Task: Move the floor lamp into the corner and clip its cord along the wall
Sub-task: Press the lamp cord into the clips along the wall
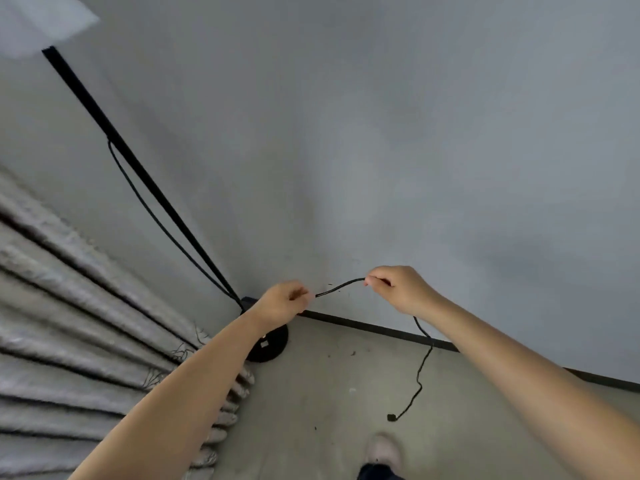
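lamp: it's standing in the corner already, base sitting on the floor right by the curtain, pole leaning across my view

cord: I'm holding a short stretch of it up against the wall, just above the skirting; the rest is dangling off my right side, plug lying on the floor

left hand: fingers pinching the cord closed, near the lamp base

right hand: fingers pinching the other end of that stretch

feel: I'm guessing it's light and floppy, a bit kinky, so it's going to sag unless I'm keeping it taut

where to grab: close on both sides of wherever a clip is going

clips: not seeing any
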Motion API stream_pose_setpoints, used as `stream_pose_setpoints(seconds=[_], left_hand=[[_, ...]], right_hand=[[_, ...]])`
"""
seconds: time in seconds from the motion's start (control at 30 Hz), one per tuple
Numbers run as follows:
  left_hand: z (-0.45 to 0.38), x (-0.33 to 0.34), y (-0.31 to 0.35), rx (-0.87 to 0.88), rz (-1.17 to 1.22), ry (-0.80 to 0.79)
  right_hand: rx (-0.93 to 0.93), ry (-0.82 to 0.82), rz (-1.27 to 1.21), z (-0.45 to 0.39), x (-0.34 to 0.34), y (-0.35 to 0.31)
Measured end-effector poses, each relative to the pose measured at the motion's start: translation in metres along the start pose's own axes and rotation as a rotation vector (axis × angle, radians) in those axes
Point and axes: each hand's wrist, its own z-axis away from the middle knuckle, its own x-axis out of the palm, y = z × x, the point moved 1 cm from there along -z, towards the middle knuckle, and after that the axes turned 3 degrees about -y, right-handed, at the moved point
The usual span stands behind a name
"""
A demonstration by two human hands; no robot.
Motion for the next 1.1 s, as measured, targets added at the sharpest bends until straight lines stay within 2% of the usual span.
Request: stream_pose_setpoints(seconds=[0.17, 0.27, 0.47, 0.6, 0.67, 0.77, 0.87, 0.97, 1.1], left_hand=[[-0.084, -0.006, -0.044, -0.115, -0.022, 0.033], [-0.138, -0.003, -0.077, -0.139, -0.192, 0.027], [-0.219, 0.007, -0.142, -0.028, -0.542, 0.206], [-0.264, 0.019, -0.202, 0.09, -0.609, 0.374], [-0.281, 0.019, -0.226, 0.251, -0.635, 0.515], [-0.302, 0.018, -0.248, 0.439, -0.891, 0.65], [-0.323, 0.015, -0.265, 0.576, -1.126, 0.776], [-0.338, 0.015, -0.284, 0.7, -1.263, 0.866], [-0.349, 0.023, -0.3, 0.777, -1.356, 0.945]], right_hand=[[0.019, -0.01, 0.043, -0.103, 0.024, 0.021], [0.0, -0.011, 0.037, -0.162, 0.058, 0.032], [-0.088, 0.133, 0.133, -0.248, 0.123, 0.066], [-0.209, 0.222, 0.239, -0.301, 0.172, 0.097], [-0.243, 0.261, 0.285, -0.322, 0.195, 0.113], [-0.305, 0.34, 0.362, -0.349, 0.218, 0.13], [-0.424, 0.49, 0.389, -0.369, 0.231, 0.141], [-0.521, 0.575, 0.434, -0.383, 0.243, 0.15], [-0.571, 0.589, 0.479, -0.396, 0.256, 0.162]])
